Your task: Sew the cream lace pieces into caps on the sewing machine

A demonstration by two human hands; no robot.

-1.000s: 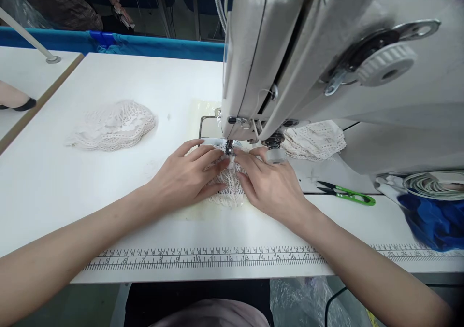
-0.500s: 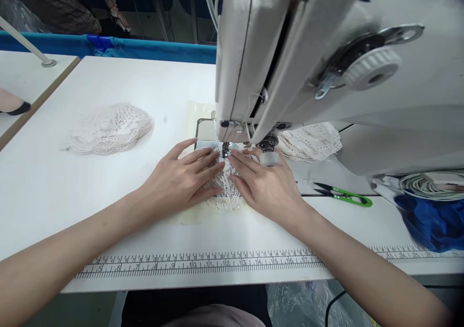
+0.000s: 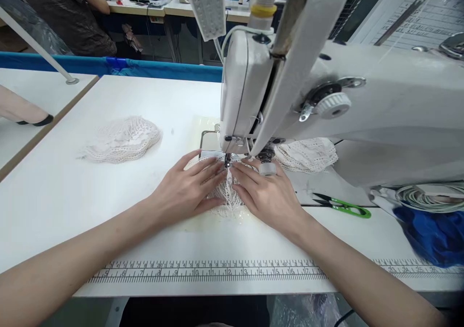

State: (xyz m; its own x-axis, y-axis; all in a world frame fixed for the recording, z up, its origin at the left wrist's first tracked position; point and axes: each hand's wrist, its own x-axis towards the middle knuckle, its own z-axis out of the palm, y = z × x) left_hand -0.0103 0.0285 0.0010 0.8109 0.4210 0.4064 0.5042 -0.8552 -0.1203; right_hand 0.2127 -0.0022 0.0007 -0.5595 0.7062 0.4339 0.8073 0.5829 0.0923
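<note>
A small piece of white lace [image 3: 228, 196] lies under the presser foot [image 3: 227, 161] of a white sewing machine [image 3: 319, 105]. My left hand [image 3: 186, 189] rests flat on the lace's left side, fingers stretched toward the needle. My right hand [image 3: 268, 191] lies flat on its right side, fingertips close to the foot. Both hands press the lace to the table and hold nothing else.
A heap of white lace pieces [image 3: 121, 139] sits on the white table [image 3: 72, 191] at the left; more lace [image 3: 306, 154] lies behind the machine. Green thread snips [image 3: 344, 206] lie at the right, near blue cloth [image 3: 435, 233]. A printed ruler [image 3: 217, 271] runs along the front edge. Another person [image 3: 72, 13] is behind.
The camera has tilted up, showing more of the machine and the room behind. Both hands stay flat on the lace at the needle, barely shifted.
</note>
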